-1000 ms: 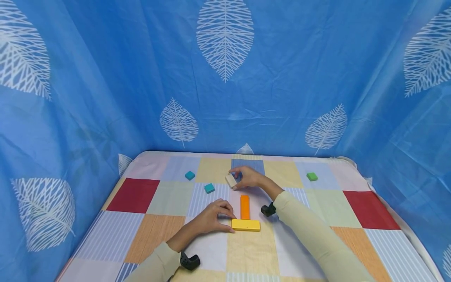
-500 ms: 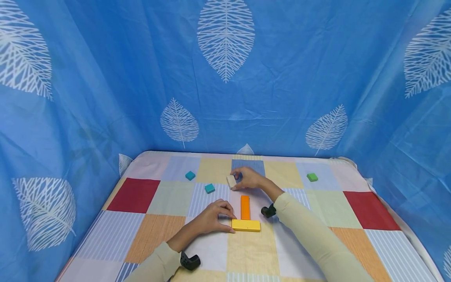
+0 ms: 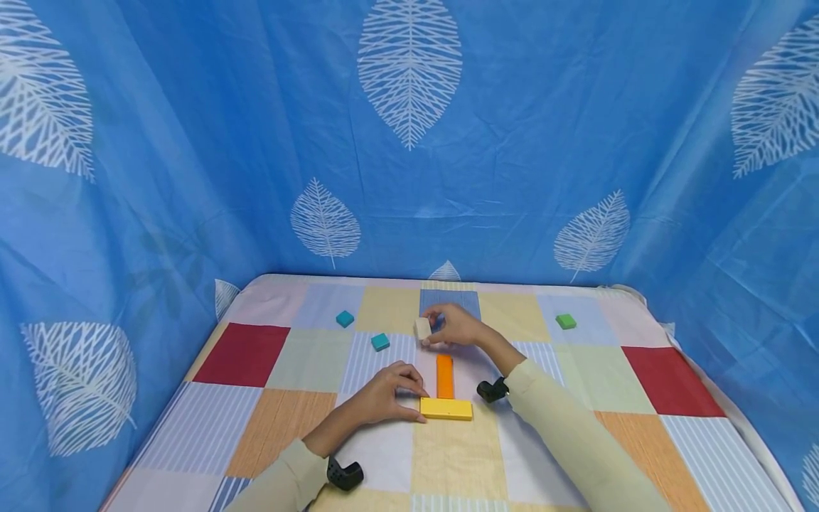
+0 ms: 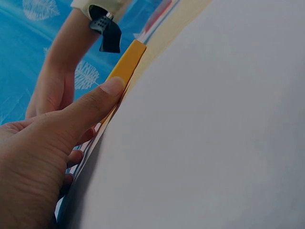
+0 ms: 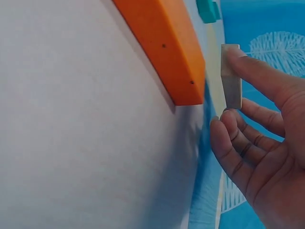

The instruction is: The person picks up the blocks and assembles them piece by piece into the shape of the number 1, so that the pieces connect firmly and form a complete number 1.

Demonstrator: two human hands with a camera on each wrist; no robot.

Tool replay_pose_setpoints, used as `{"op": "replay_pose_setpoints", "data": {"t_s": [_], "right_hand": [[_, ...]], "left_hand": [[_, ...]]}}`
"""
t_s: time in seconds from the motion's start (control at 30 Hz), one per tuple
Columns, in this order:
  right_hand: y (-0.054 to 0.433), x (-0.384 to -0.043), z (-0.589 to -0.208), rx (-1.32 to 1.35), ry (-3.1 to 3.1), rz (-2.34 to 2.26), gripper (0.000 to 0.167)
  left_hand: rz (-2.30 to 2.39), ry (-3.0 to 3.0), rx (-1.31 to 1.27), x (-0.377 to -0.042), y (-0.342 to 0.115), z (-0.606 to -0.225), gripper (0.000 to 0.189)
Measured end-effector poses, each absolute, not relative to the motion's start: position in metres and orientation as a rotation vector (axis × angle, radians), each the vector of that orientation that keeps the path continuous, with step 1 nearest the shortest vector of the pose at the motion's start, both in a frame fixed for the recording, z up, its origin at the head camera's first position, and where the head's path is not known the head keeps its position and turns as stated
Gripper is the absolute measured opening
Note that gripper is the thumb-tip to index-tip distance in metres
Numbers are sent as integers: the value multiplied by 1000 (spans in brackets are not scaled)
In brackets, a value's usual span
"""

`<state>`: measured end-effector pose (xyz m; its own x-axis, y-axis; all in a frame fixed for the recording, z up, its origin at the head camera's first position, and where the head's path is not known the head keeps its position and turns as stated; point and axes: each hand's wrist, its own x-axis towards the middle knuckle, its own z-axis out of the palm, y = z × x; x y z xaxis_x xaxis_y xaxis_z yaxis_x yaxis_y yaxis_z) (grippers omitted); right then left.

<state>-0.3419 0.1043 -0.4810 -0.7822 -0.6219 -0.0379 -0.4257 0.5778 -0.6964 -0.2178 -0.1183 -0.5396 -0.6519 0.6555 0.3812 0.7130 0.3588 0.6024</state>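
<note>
My left hand [image 3: 386,395] pinches the left end of a flat yellow block [image 3: 453,410], index finger at its far corner and thumb at its near one. In the left wrist view the thumb lies along the yellow block's [image 4: 130,59] side. An orange block [image 3: 444,377] runs away from the yellow one, forming a T shape. Beyond the orange block, my right hand [image 3: 457,326] holds a small beige block [image 3: 421,328] between thumb and index finger. The right wrist view shows the beige block [image 5: 231,88] gripped past the end of the orange block [image 5: 167,43].
Two small teal blocks lie left of the right hand: one nearer [image 3: 380,342], the other farther back [image 3: 345,318]. A green block [image 3: 566,321] sits at the back right. A patchwork cloth [image 3: 301,355] covers the table, with blue leaf-patterned curtains [image 3: 409,213] around it.
My right hand has shifted slightly to the right with the beige block, which has turned from slanted to nearly straight. The left hand and the yellow and orange blocks have stayed in place.
</note>
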Motion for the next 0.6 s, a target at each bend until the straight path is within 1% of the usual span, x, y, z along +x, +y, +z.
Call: {"op": "replay_pose_setpoints", "data": {"t_s": [0.27,0.6], "right_hand": [[115,-330,-478,-814,2524,-1115,54],[130,-320,-480,-791,2552,-1140,54]], "left_hand": [[-1190,-2558,-1258,-218,-119,-541,31],[-1200,-2553,-1255,-219,-118,-541,31]]}}
